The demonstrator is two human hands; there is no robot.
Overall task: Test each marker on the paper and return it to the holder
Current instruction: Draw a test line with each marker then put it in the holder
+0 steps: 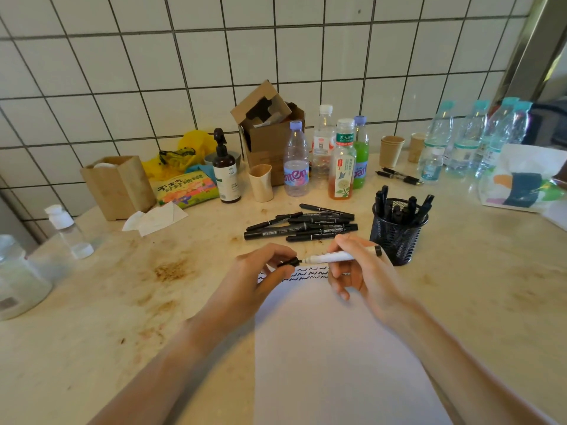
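My right hand (357, 271) grips a white-barrelled marker (334, 257) held level above the top of the white paper (331, 357), its tip pointing left. My left hand (260, 273) pinches the marker's black cap (290, 262), which sits just off the tip. Rows of dark squiggles (310, 273) run along the paper's far edge, partly hidden by both hands. A pile of several black markers (302, 224) lies on the counter beyond my hands. To the right stands the black mesh holder (397, 237) with several markers upright in it.
Bottles (342, 167), a cardboard box (270, 139), paper cups (391, 150) and a pump bottle (225, 171) line the tiled wall. Water bottles (472, 139) and a white bag (521, 179) stand at the right. Crumpled tissue (156, 218) and clear containers (21, 277) lie at the left.
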